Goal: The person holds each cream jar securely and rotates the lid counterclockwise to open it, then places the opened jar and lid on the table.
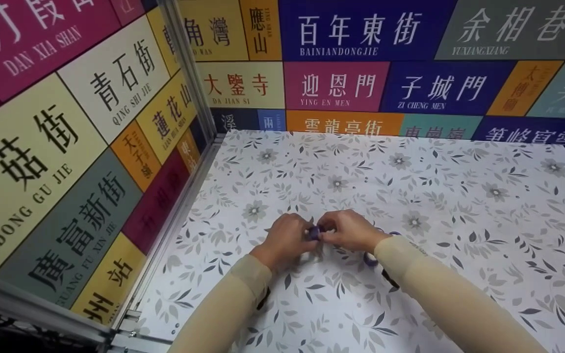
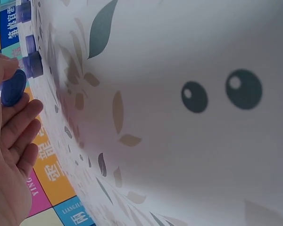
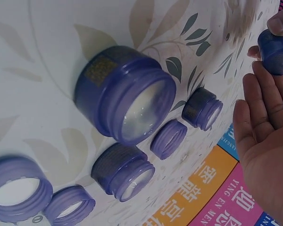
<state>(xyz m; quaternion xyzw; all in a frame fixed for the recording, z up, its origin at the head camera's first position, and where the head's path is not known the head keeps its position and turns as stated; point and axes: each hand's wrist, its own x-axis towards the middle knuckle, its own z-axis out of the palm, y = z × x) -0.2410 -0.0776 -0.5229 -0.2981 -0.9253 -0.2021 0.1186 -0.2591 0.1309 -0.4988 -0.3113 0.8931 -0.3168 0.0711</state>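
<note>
In the head view my left hand [image 1: 287,238] and right hand [image 1: 351,230] meet over the table, both at one small purple jar [image 1: 315,232]. The right wrist view shows my right hand [image 3: 273,113] with thumb and fingers pinching this blue-purple jar [image 3: 276,52], its other fingers loosely extended. From the left wrist, my left hand [image 2: 12,127] pinches a rounded blue piece [image 2: 13,89] of it by thumb and finger; whether that face is lid or base I cannot tell. My right forearm partly hides other purple pieces [image 1: 371,259] in the head view.
On the floral-patterned table [image 1: 459,255] stand uncapped purple jars, a large-looking one [image 3: 125,94] and two others [image 3: 122,172]. Purple screw lids [image 3: 170,139] lie among them. Panels with street names [image 1: 331,86] rise at the back and left, with a metal frame [image 1: 174,211] along the left edge.
</note>
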